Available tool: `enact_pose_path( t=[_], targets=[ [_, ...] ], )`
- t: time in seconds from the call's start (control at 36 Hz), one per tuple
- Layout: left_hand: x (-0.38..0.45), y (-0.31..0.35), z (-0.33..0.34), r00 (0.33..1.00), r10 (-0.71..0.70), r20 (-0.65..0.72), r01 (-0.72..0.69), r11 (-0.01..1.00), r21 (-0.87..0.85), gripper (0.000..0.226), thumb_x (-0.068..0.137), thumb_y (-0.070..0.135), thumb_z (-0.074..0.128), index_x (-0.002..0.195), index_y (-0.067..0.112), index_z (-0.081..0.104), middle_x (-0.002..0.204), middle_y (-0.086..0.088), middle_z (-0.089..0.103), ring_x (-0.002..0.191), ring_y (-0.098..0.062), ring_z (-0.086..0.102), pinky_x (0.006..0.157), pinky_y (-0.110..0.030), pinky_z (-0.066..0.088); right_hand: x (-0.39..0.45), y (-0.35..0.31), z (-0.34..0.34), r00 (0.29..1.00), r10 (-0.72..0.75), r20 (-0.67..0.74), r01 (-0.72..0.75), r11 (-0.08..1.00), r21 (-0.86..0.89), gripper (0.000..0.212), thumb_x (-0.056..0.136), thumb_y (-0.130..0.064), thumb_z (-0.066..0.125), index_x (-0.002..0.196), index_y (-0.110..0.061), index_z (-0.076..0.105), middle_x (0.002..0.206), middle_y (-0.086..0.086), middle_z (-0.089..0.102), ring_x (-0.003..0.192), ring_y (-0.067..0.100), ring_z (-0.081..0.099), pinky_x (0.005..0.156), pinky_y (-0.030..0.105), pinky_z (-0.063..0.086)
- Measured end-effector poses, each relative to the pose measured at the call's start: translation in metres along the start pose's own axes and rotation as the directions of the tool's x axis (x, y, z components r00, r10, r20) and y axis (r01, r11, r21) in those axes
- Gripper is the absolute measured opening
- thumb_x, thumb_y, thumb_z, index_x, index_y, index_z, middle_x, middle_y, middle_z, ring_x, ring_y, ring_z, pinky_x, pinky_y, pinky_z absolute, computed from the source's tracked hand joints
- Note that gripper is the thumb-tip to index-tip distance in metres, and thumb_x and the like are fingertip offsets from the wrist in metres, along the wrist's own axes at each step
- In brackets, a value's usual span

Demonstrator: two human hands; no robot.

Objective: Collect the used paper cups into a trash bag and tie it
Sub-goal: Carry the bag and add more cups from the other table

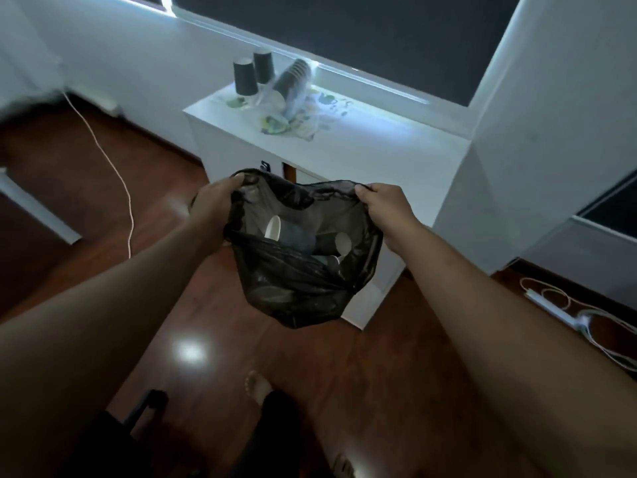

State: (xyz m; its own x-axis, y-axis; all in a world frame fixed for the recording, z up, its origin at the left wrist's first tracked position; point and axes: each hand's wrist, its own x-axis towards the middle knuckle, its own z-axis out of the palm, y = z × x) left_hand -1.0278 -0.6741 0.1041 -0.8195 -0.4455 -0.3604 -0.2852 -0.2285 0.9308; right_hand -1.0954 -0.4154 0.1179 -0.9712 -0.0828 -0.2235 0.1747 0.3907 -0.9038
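Standing over a dark wood floor (103, 188), both arms out in front of me. My left hand (215, 201) pinches the rim of the black trash bag (303, 281) at about 10 o'clock of its mouth, fingers closed on the plastic. My right hand (387, 208) grips the rim at about 2 o'clock, thumb on top, fingers curled under. Between the two the mouth is stretched wide and the bag hangs free, clear of the floor.

Inside the bag: several dark paper cups (296, 236) lying on their sides, white insides showing. I cannot count them through the folds.

At 12 o'clock beyond the bag, a white cabinet (362, 150) under the window. On its top, far left end, two dark cups (245, 76) stand upside down, close beside each other. Just right of them a stack of dark cups in a clear sleeve (293, 81) leans tilted. Crumpled printed plastic wrap (303, 122) lies around its base.

At 9 o'clock a pale cable (120, 188) trails across the floor. At 4 o'clock, a white power strip with coiled cords (565, 315) lies on the floor near the wall.

At 6 o'clock, my bare foot (256, 386), toes pointing toward the cabinet.
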Motion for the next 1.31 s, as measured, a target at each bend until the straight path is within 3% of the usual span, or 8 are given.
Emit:
enact_pose_path(
  t=[0.11, 0.25, 0.42, 0.53, 0.92, 0.97, 1.14, 1.31],
  targets=[
    [0.056, 0.020, -0.031, 1.000, 0.014, -0.005, -0.014, 0.997, -0.074, 0.022, 0.093, 0.035, 0.058, 0.089, 0.015, 0.066, 0.041, 0.007, 0.051, 0.028, -0.008, 0.043, 0.034, -0.011, 0.031, 0.053, -0.033, 0.055, 0.999, -0.006, 0.054, 0.007, 1.000, -0.020, 0.033, 0.096, -0.029, 0.058, 0.100, 0.002, 0.069, 0.106, 0.022, 0.068, 0.096, 0.035, 0.066, 0.070, 0.033, 0.045],
    [0.116, 0.042, -0.082, 0.999, -0.034, -0.039, 0.027, 0.989, -0.148, 0.037, 0.088, 0.036, 0.064, 0.111, 0.009, 0.072, 0.073, -0.005, 0.069, 0.048, -0.013, 0.063, 0.047, -0.017, 0.046, 0.106, -0.077, 0.129, 0.995, 0.007, 0.102, -0.002, 0.999, -0.049, 0.032, 0.095, -0.030, 0.060, 0.095, 0.000, 0.071, 0.102, 0.021, 0.071, 0.094, 0.034, 0.068, 0.071, 0.032, 0.047],
    [0.171, 0.072, -0.135, 0.999, -0.013, -0.053, 0.003, 0.982, -0.188, 0.023, 0.096, 0.029, 0.055, 0.097, 0.013, 0.071, 0.053, 0.007, 0.065, 0.042, -0.006, 0.059, 0.042, -0.014, 0.042, 0.156, -0.125, 0.206, 0.984, -0.019, 0.177, 0.024, 0.999, -0.027, 0.024, 0.096, -0.027, 0.059, 0.100, -0.008, 0.073, 0.099, 0.011, 0.073, 0.091, 0.026, 0.069, 0.084, 0.037, 0.055],
    [0.207, 0.088, -0.179, 0.993, 0.007, -0.122, -0.036, 0.970, -0.238, 0.020, 0.096, 0.028, 0.055, 0.093, 0.015, 0.071, 0.062, 0.003, 0.070, 0.049, -0.009, 0.064, 0.046, -0.015, 0.045, 0.188, -0.157, 0.261, 0.973, -0.037, 0.228, 0.042, 0.999, -0.016, 0.019, 0.096, -0.026, 0.059, 0.094, -0.013, 0.073, 0.093, 0.010, 0.072, 0.083, 0.023, 0.069, 0.071, 0.030, 0.056],
    [0.341, 0.144, -0.345, 0.928, -0.013, -0.372, -0.106, 0.948, -0.299, 0.024, 0.096, 0.029, 0.056, 0.098, 0.009, 0.069, 0.072, -0.005, 0.072, 0.062, -0.018, 0.069, 0.056, -0.022, 0.054, 0.299, -0.254, 0.490, 0.888, -0.090, 0.451, 0.006, 0.983, 0.184, 0.021, 0.090, -0.023, 0.064, 0.086, -0.005, 0.074, 0.097, 0.021, 0.074, 0.092, 0.036, 0.071, 0.085, 0.054, 0.057],
    [0.359, 0.155, -0.378, 0.894, -0.041, -0.447, -0.116, 0.941, -0.318, 0.029, 0.093, 0.032, 0.060, 0.102, 0.007, 0.070, 0.083, -0.011, 0.072, 0.076, -0.026, 0.070, 0.067, -0.030, 0.056, 0.317, -0.275, 0.530, 0.870, -0.068, 0.489, -0.032, 0.981, 0.192, 0.020, 0.092, -0.020, 0.062, 0.089, -0.003, 0.073, 0.100, 0.025, 0.072, 0.093, 0.039, 0.070, 0.084, 0.055, 0.057],
    [0.393, 0.179, -0.465, 0.815, -0.097, -0.572, -0.129, 0.931, -0.341, 0.027, 0.091, 0.038, 0.060, 0.087, 0.014, 0.071, 0.066, -0.003, 0.070, 0.059, -0.019, 0.067, 0.057, -0.026, 0.053, 0.348, -0.335, 0.638, 0.791, -0.057, 0.609, -0.065, 0.982, 0.178, 0.024, 0.097, -0.016, 0.056, 0.077, -0.009, 0.069, 0.073, 0.010, 0.072, 0.067, 0.025, 0.070, 0.073, 0.041, 0.059],
    [0.432, 0.201, -0.553, 0.746, -0.061, -0.663, -0.211, 0.922, -0.323, 0.026, 0.094, 0.034, 0.061, 0.097, 0.012, 0.073, 0.087, -0.011, 0.074, 0.068, -0.022, 0.070, 0.066, -0.029, 0.056, 0.371, -0.389, 0.739, 0.755, -0.061, 0.653, -0.081, 0.980, 0.184, 0.018, 0.094, -0.017, 0.060, 0.086, -0.006, 0.071, 0.099, 0.022, 0.072, 0.095, 0.038, 0.070, 0.086, 0.053, 0.057]
  ],
)
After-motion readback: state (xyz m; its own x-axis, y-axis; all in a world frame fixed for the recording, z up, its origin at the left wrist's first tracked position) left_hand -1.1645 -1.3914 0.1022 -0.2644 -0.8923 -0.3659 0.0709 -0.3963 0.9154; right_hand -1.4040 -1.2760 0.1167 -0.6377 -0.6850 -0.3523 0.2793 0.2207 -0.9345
